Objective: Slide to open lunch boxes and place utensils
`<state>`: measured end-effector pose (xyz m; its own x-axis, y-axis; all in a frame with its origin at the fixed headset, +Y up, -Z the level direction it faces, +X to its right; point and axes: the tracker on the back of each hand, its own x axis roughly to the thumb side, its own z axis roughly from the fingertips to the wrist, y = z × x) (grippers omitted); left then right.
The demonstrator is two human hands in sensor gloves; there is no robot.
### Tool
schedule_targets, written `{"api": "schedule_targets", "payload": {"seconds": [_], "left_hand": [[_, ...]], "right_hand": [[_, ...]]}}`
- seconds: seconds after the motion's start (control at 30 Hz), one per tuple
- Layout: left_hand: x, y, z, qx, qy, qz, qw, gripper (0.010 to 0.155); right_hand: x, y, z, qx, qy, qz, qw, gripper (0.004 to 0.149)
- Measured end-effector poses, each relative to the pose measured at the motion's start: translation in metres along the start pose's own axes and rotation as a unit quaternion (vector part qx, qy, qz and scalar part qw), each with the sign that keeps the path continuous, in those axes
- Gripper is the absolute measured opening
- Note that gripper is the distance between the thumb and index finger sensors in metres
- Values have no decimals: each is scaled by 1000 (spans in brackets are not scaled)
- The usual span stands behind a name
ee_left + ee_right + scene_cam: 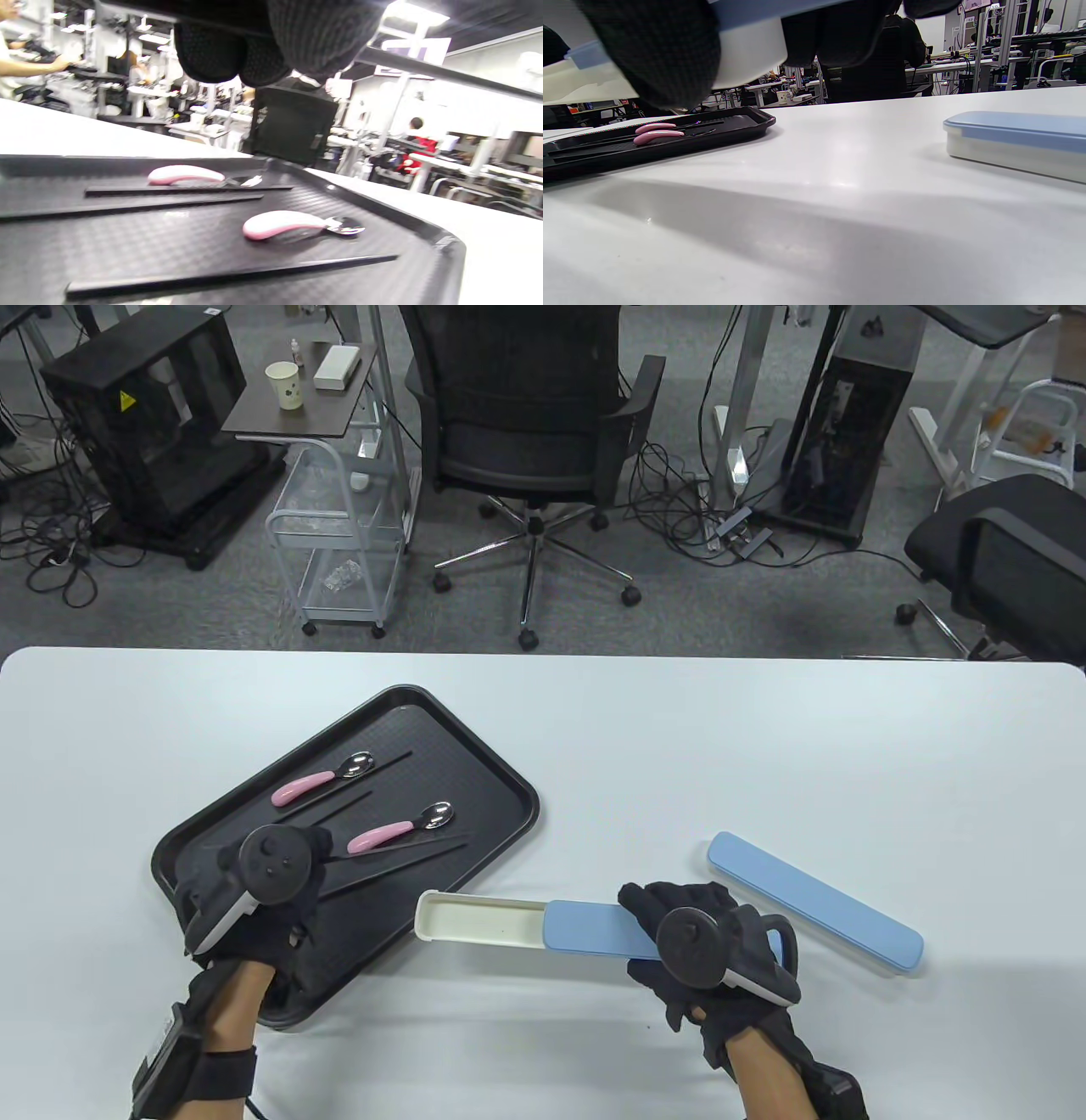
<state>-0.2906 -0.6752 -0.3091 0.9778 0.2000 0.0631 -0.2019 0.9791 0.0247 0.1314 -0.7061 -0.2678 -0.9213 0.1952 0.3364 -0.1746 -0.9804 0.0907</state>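
Note:
A black tray (496, 780) at the left holds two pink-handled spoons (399, 830) (322, 782) and several black chopsticks (339, 808). My left hand (280, 874) hovers over the tray's near part, its fingers (237, 55) empty above the spoons (284, 222) and chopsticks (229, 273). My right hand (679, 937) grips the right end of a lunch box. Its blue lid (594, 935) is slid partly back and the white base (479, 918) is exposed on the left. In the right wrist view the fingers (657, 55) hold this box (746, 46) above the table.
A second lunch box (814, 903) with its blue lid closed lies on the table to the right of my right hand; it also shows in the right wrist view (1014, 135). The white table reaches far behind the tray. Office chairs and carts stand beyond its far edge.

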Motion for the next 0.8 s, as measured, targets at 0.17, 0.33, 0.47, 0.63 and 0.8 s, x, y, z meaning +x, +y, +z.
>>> {"api": "schedule_targets", "payload": {"seconds": [0.17, 0.33, 0.47, 0.63, 0.8], "left_hand": [[16, 8, 20, 21, -59, 1, 998, 45], [32, -2, 27, 0, -80, -44, 996, 44], [47, -11, 30, -11, -105, -67, 992, 44], [78, -20, 39, 3, -164, -92, 982, 44], [110, -32, 49, 16, -216, -125, 968, 45]], "right_hand": [[0, 0, 0, 1, 2, 1, 1000, 77], [0, 0, 0, 2, 3, 2, 1000, 77], [4, 0, 0, 2, -3, 3, 1000, 77], [9, 1, 0, 3, -10, 8, 1000, 77], [14, 2, 0, 5, -18, 10, 1000, 77]]}}
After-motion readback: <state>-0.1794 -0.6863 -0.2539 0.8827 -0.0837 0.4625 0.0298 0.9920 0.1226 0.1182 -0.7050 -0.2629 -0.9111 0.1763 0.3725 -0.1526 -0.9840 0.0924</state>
